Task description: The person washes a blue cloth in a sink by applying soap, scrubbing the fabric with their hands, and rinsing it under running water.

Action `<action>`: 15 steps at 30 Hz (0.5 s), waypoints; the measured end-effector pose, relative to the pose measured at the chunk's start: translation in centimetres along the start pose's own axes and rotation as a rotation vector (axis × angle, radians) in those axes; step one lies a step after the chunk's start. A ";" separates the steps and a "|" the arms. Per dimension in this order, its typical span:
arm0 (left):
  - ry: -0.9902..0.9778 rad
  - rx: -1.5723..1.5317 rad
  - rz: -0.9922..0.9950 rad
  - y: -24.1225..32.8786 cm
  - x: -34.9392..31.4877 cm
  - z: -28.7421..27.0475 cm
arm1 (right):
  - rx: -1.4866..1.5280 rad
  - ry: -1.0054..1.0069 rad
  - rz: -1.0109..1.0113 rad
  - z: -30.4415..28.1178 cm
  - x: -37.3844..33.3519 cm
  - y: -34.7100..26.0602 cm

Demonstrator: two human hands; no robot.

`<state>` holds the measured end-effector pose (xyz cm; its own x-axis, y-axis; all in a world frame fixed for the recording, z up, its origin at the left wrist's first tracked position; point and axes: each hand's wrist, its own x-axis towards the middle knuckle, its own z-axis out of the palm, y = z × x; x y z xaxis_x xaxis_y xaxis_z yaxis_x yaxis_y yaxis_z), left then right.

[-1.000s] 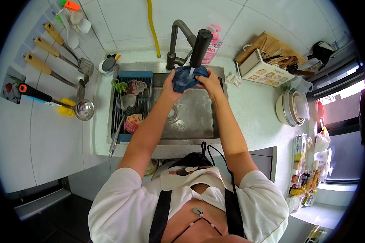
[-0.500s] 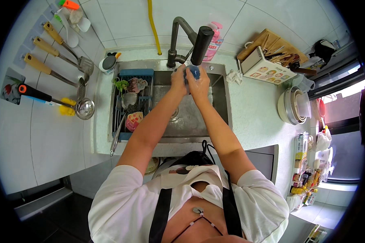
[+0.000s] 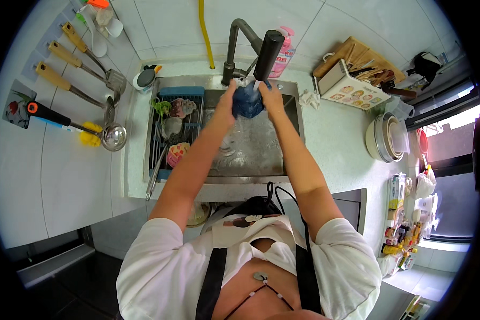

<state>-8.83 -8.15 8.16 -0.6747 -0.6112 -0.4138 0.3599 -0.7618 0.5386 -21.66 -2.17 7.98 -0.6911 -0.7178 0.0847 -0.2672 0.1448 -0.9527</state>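
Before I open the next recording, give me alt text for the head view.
A person's left hand and right hand hold a dark blue cloth under a running tap above a metal sink. A blue rack occupies the sink's left side.

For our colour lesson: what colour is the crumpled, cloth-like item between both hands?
The cloth-like item is dark blue; head view.

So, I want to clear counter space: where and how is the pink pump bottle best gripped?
The pink pump bottle is likely best gripped around its body, below the narrow pump, the right hand coming from the right: it stands upright, and the black faucet head crosses in front of its left side.
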 end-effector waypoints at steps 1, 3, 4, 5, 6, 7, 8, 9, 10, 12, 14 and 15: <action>-0.076 0.061 -0.048 1.0 -0.3 -0.6 | 0.161 -0.053 0.116 -0.5 -0.3 -0.9; -0.128 0.255 -0.003 1.9 -1.0 -1.4 | 0.421 -0.160 0.299 -1.2 -1.4 -4.0; -0.084 0.320 0.048 1.6 -0.7 -1.9 | 0.460 -0.193 0.335 -1.4 -1.3 -3.8; -0.039 0.384 0.100 0.8 0.1 -2.8 | 0.498 -0.227 0.373 -1.8 -1.0 -3.4; 0.004 0.450 0.147 0.7 -0.2 -2.5 | 0.536 -0.256 0.411 -2.1 -0.9 -3.3; -0.115 0.369 0.109 0.7 -0.6 -2.4 | 0.530 -0.241 0.391 -2.0 -0.9 -3.3; -0.158 0.350 0.123 0.7 -0.9 -2.1 | 0.501 -0.262 0.404 -2.2 -0.8 -3.1; -0.198 0.329 0.137 0.7 -1.1 -1.9 | 0.471 -0.286 0.420 -2.2 -0.9 -2.8; -0.238 0.309 0.152 0.7 -1.3 -1.9 | 0.441 -0.309 0.436 -2.3 -0.9 -2.6; -0.186 0.164 0.169 0.9 -0.6 -2.1 | 0.315 -0.373 0.351 -2.7 -1.3 -2.3; -0.152 0.069 0.179 1.5 0.3 -2.3 | 0.132 -0.401 0.212 -3.1 -1.2 -0.6; -0.143 0.044 0.181 1.9 0.5 -2.5 | 0.011 -0.397 0.116 -2.8 -1.7 -0.3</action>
<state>-6.87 -10.50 7.13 -0.6871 -0.6982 -0.2009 0.4574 -0.6306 0.6271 -22.30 0.95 8.95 -0.4027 -0.9045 -0.1401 -0.1944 0.2341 -0.9526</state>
